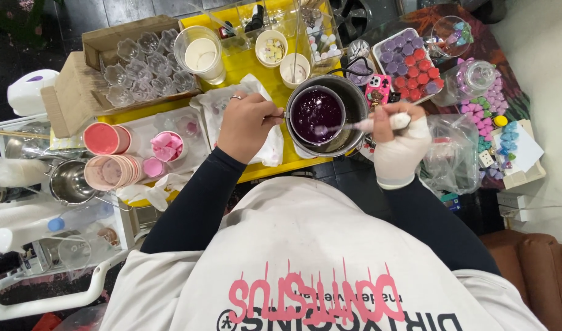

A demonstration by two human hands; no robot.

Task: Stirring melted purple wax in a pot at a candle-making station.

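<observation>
My left hand point(247, 125), bare with a ring, grips the handle of a small metal pitcher point(299, 98) full of dark purple liquid point(316, 111). The pitcher sits inside a larger round metal pot point(354, 104) on the yellow table point(256, 64). My right hand point(398, 144), in a white glove, holds a white stirring stick point(354, 125) whose tip dips into the purple liquid. A white cloth point(271, 147) lies under my left hand.
A cardboard box of clear moulds point(147, 64), a large clear cup point(201, 54), two small white cups point(272, 48), pink tubs point(106, 140), a tray of purple and red pieces point(409, 58), a phone point(377, 91), and small coloured shapes point(486, 113) surround the pot.
</observation>
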